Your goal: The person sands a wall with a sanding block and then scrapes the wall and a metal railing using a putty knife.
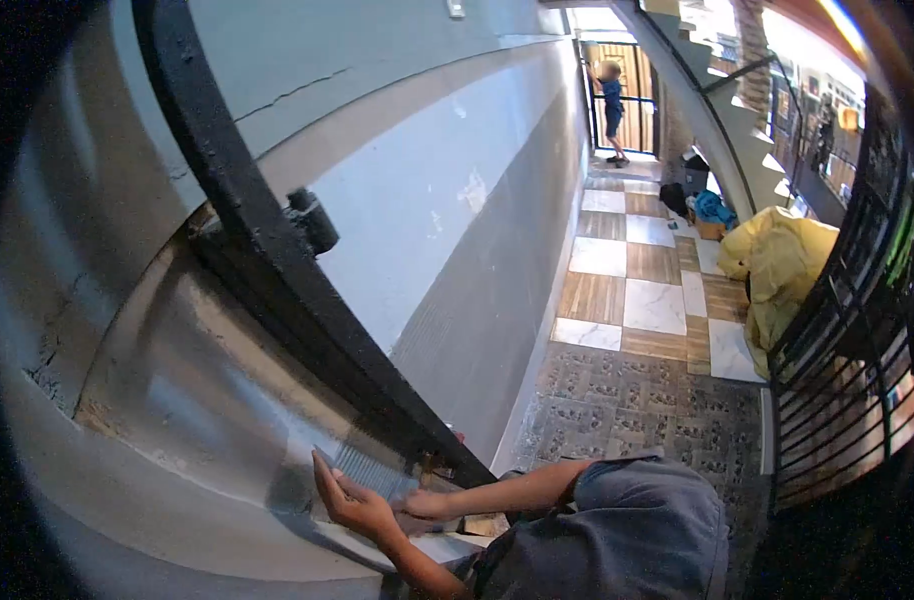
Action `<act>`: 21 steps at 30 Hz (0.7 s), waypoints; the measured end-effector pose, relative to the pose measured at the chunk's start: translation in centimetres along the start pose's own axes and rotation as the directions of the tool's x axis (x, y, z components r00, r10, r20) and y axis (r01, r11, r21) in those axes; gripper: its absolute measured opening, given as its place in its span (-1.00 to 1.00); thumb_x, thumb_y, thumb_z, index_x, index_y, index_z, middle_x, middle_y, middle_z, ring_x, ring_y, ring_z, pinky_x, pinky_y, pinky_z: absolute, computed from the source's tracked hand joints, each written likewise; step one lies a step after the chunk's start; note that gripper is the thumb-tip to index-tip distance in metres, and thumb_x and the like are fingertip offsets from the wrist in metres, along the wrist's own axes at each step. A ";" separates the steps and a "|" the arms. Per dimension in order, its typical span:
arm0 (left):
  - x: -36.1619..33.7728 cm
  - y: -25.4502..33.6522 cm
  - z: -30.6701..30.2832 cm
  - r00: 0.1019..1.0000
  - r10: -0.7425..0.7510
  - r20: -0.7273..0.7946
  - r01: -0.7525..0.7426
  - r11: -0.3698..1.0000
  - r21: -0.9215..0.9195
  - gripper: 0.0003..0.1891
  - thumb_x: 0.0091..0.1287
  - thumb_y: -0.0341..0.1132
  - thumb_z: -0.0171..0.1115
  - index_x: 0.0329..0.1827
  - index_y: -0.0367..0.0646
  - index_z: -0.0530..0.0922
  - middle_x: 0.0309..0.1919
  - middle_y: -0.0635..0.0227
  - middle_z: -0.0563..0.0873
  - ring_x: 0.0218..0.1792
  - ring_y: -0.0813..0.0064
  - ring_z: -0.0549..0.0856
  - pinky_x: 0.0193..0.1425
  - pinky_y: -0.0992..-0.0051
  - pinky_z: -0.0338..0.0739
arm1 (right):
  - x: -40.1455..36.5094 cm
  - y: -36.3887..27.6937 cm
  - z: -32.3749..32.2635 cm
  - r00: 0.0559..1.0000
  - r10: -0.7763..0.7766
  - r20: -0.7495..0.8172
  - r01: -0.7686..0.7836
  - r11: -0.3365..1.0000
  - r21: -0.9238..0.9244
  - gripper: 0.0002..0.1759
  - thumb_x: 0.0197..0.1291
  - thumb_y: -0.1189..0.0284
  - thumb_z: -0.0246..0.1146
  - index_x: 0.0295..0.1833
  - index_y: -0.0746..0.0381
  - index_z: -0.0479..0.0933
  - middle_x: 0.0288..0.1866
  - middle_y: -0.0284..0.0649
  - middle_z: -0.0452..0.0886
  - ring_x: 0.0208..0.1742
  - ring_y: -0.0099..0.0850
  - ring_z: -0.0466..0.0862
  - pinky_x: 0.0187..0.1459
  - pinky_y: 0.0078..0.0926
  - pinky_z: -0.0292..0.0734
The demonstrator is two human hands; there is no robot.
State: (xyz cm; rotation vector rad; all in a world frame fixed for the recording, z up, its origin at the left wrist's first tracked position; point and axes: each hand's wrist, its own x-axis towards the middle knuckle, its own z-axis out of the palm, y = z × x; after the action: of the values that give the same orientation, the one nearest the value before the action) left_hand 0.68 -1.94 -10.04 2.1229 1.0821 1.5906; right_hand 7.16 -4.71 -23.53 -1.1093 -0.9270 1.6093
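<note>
Tiled floor (637, 300): yellow bundle (782, 265), blue bag (715, 208) by right side.

Your left hand (349, 497) is spread flat, fingers straight and close together, pointing up and away from you, with the wrist bent back on a bare forearm. Your right hand (418, 503) sits just beside its thumb side, at the end of a bare, nearly straight forearm. Its finger pose is unclear.

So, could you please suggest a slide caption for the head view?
Left hand and right hand at the foot of a black gate beside a grey wall.
</note>
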 end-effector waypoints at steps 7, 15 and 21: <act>1.1 0.3 -1.7 0.945 0.320 -0.062 -0.319 0.947 0.025 -0.66 0.41 -0.46 -0.15 0.18 -0.32 0.43 0.08 0.00 0.55 0.10 0.09 0.55 0.14 0.25 0.44 | -13.8 -0.3 -12.8 0.984 0.088 0.157 -0.101 0.992 0.076 -0.54 0.34 0.20 -0.03 0.18 0.31 0.33 0.05 -0.10 0.54 -0.03 -0.24 0.62 -0.15 -0.37 0.57; 1.1 2.2 -1.1 0.936 0.341 -0.091 -0.348 0.934 -0.079 -0.67 0.43 -0.41 -0.15 0.17 -0.34 0.44 0.06 0.00 0.56 0.07 0.08 0.56 0.14 0.23 0.42 | -14.7 0.9 -14.3 0.466 -0.153 -0.872 0.008 0.986 -0.169 -0.59 0.23 0.15 0.07 -0.03 0.26 0.51 -0.06 -0.06 0.60 -0.09 -0.18 0.63 -0.08 -0.31 0.52; 0.1 0.8 -0.8 0.965 0.259 -0.044 -0.263 0.960 -0.099 -0.66 0.44 -0.37 -0.14 0.16 -0.34 0.45 0.07 -0.01 0.56 0.08 0.08 0.56 0.15 0.23 0.41 | -13.6 4.2 -13.8 0.536 -0.366 -0.761 -0.188 0.827 -0.531 -0.54 0.08 0.11 0.22 -0.05 0.25 0.56 -0.09 0.05 0.60 -0.05 -0.10 0.60 -0.03 -0.23 0.48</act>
State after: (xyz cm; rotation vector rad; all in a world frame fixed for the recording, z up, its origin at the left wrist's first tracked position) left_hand 0.29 -2.59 -9.20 2.2517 0.7315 1.7567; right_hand 21.15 -17.87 -28.34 -1.9676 -0.7399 0.4686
